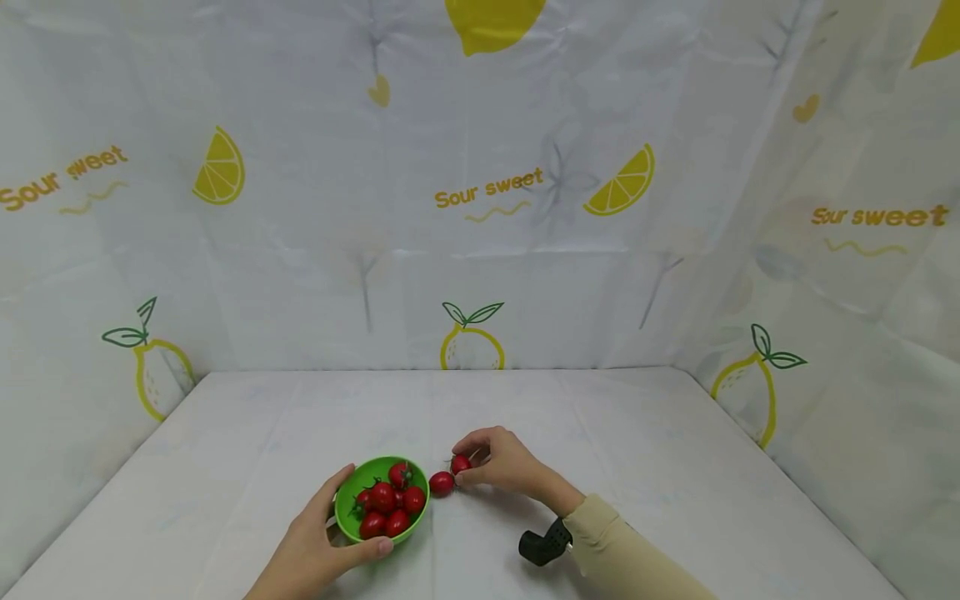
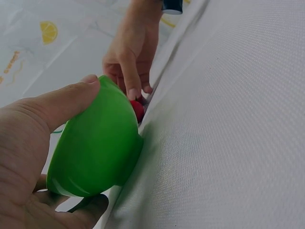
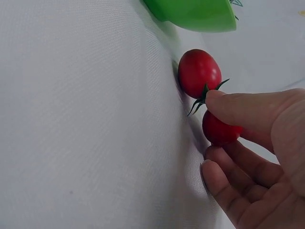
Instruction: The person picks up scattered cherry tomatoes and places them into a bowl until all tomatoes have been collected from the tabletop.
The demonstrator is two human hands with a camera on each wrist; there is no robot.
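Note:
A green bowl [image 1: 347, 510] holds several red cherry tomatoes [image 1: 382, 497] with green stems. My left hand [image 1: 318, 533] grips the bowl's rim and side, thumb at the near edge and fingers round the far left. In the left wrist view the bowl [image 2: 97, 143] hides its contents. To the right of the bowl, one cherry tomato [image 3: 199, 74] lies on the table. Just beside it, my right hand [image 1: 504, 463] holds a second cherry tomato [image 3: 220, 130] between thumb and fingers, low over the cloth; whether that tomato touches the table I cannot tell.
A white cloth [image 1: 600, 433] covers the table, and lemon-printed white sheets [image 1: 337, 208] hang at the back and sides. A black device [image 1: 545, 543] is by the right wrist, below the beige sleeve [image 1: 630, 554].

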